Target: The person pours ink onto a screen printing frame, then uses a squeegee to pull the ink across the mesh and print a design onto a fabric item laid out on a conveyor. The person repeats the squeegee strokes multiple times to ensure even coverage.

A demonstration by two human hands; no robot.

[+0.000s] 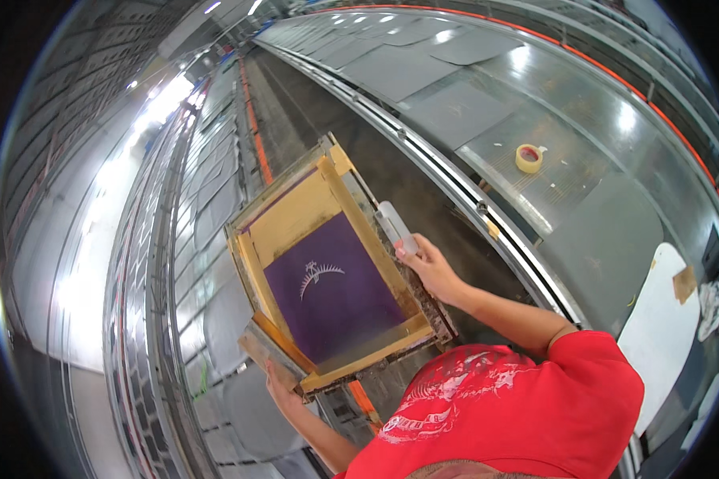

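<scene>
A wooden-framed printing screen (333,291) with yellow tape and a purple panel bearing a small pale design is held tilted in front of me over the aisle. My right hand (427,267) grips a pale plastic handle (395,223) on the frame's right side. Near the frame's lower-left corner, my left hand (284,387) has its fingers around a narrow wooden piece with a metal-coloured strip (260,351), which lies against the frame; its fingertips are partly hidden.
Long tables with grey sheets (379,60) run along both sides, a metal rail (359,108) edging the right one. A tape roll (529,158) lies on the right table, with a white board (653,327) nearer me. An orange strip (260,152) runs down the dark middle aisle.
</scene>
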